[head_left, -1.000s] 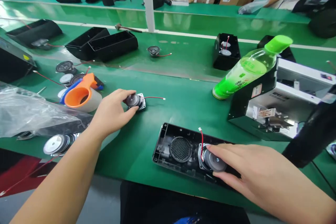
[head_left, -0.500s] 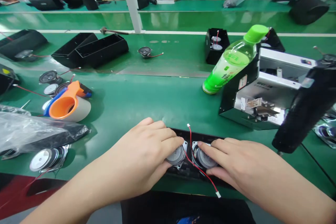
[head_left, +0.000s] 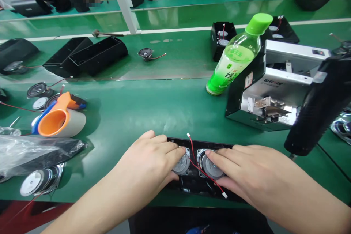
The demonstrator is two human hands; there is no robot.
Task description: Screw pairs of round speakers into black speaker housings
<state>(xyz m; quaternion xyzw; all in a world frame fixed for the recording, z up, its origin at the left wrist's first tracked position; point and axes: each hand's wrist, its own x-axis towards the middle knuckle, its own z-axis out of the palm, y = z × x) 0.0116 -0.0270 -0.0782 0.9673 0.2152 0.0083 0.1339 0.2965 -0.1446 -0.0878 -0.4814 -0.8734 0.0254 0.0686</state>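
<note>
Two round speakers with grey magnet backs sit side by side on a long black panel (head_left: 192, 186) at the table's near edge. My left hand (head_left: 153, 161) has its fingers wrapped over the left speaker (head_left: 182, 164), the thumb on its near side. Around the right speaker (head_left: 212, 166) my right hand (head_left: 244, 168) is closed, index finger on top and thumb at the near rim. A red wire (head_left: 204, 172) with white plugs runs between the two speakers and hangs over the panel. The outer sides of both speakers are hidden by my fingers.
A green-capped bottle (head_left: 233, 64) leans against a metal machine (head_left: 274, 91) at right, with a black electric screwdriver (head_left: 315, 113) hanging beside it. An orange tape dispenser (head_left: 61, 120), a plastic-wrapped piece (head_left: 41, 153) and a loose speaker (head_left: 41, 181) lie left. Black housings (head_left: 98, 56) stand behind.
The camera view has tilted and shifted slightly, so surroundings appear moved left. Both hands stay on the two speakers.
</note>
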